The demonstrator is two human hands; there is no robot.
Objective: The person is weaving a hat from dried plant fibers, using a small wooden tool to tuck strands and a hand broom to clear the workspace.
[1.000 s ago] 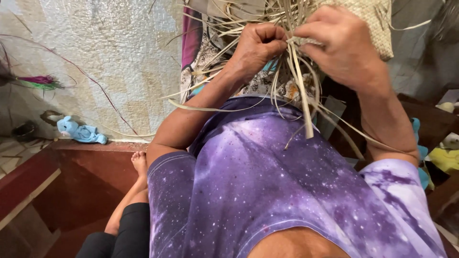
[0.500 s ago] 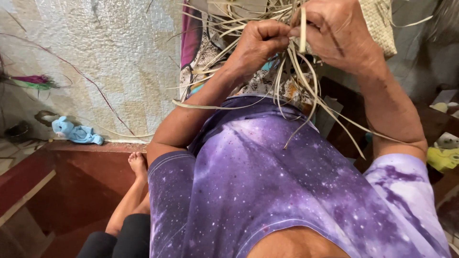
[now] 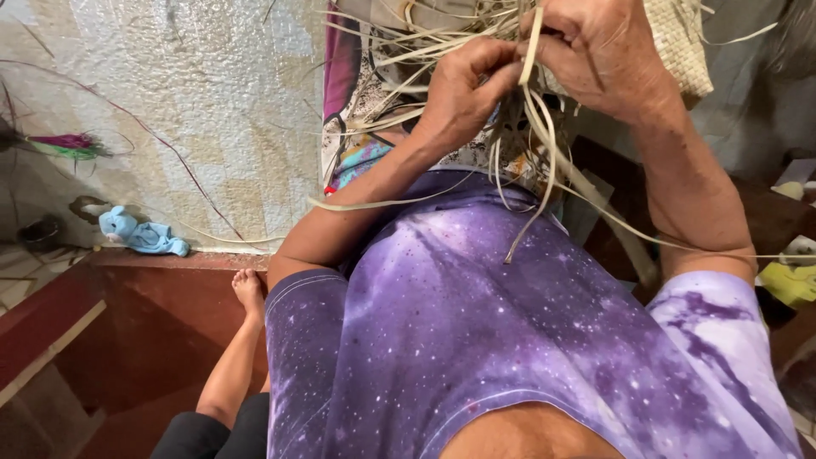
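The person is looking down over a purple speckled shirt [image 3: 510, 340] at both hands, which are working close together at the top of the view. The left hand [image 3: 463, 89] is closing its fingers around a bunch of pale dry strips [image 3: 544, 161] — the fingers are curled tight, with the thumb pressing toward the right hand. The right hand [image 3: 603, 51] is also mostly closed; its fingers are pinching one flat strip [image 3: 533, 47] that is standing almost upright between the two hands. How firmly this grip is holding I cannot tell, because the fingertips are partly hidden by the strips.

The strips are hanging down from the hands in a loose tangle, some of them falling over the chest and some spreading to the left and to the right. Just behind the right hand a piece of woven mat [image 3: 680, 42] is showing — the loose strips seem to be coming out from its edge, near the top of the view.

To the left, a pale patterned wall [image 3: 170, 102] is standing behind a red-brown ledge [image 3: 170, 263]. A small light blue soft toy [image 3: 140, 234] is lying on this ledge, near the wall. A bare foot [image 3: 249, 293] is resting against the ledge below it. A bunch of pink and green fibres [image 3: 64, 144] is lying by the wall at the far left. At the right edge a yellow thing [image 3: 786, 285] is showing, too unclear to name.
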